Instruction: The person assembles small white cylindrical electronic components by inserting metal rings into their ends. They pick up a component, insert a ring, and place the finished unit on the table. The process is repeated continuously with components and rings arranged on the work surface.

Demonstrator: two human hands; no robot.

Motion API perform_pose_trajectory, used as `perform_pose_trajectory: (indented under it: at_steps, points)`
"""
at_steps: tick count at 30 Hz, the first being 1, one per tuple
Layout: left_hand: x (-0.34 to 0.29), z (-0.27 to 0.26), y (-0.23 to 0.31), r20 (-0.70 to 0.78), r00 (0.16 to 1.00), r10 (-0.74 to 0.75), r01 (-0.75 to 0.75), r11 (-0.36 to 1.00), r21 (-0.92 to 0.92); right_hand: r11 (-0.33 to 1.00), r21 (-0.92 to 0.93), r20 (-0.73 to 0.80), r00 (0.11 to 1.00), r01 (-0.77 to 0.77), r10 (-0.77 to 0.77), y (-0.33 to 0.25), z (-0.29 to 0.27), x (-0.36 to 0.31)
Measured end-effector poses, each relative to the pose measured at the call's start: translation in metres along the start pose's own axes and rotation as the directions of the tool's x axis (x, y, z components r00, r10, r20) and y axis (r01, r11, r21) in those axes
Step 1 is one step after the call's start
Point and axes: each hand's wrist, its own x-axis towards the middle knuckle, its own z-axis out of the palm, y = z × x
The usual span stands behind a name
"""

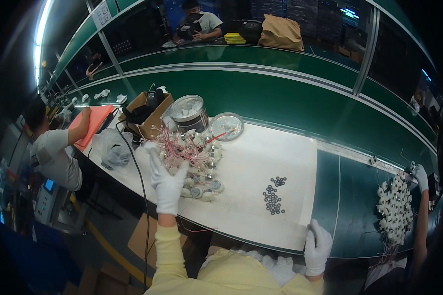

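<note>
My left hand point(167, 186), in a white glove, reaches to the left side of a heap of small round motors point(196, 191) with pink wires point(179, 150). Its thumb and fingers are spread, and I see nothing held in it; whether the fingertips touch the wires I cannot tell. At the table's front edge, my gloved right hand point(318, 248) hangs with loosely bent fingers and no visible object in it. Between my hands, a cluster of small dark rings point(273, 196) lies on the white tabletop point(246, 167).
Behind the heap stand a tub point(188, 113), a round lid point(226, 126) bearing a red stick, and a cardboard box point(147, 115). Clear plastic bags point(112, 150) lie leftward. At right, a co-worker's gloved hand point(420, 178) is near more white parts point(395, 210). A dark cable point(139, 182) crosses the left side.
</note>
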Motion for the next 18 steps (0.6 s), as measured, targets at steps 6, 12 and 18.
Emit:
perform_pose_trajectory:
  at_steps: [6,12,18]
  points:
    - [0.084,0.029,0.003,0.317,0.940,-0.125,0.259,0.867,-0.426,1.000,-0.005,0.035,0.999,-0.023,0.023,-0.003,0.002,0.005]
    - [0.132,0.010,0.021,0.196,0.964,-0.178,0.258,0.791,-0.555,1.000,0.000,0.056,0.998,0.003,-0.004,-0.002,0.000,0.008]
    - [0.099,-0.007,0.011,0.452,0.886,-0.098,0.214,0.953,-0.213,0.999,0.030,0.085,0.996,0.038,-0.041,0.000,-0.004,0.011]
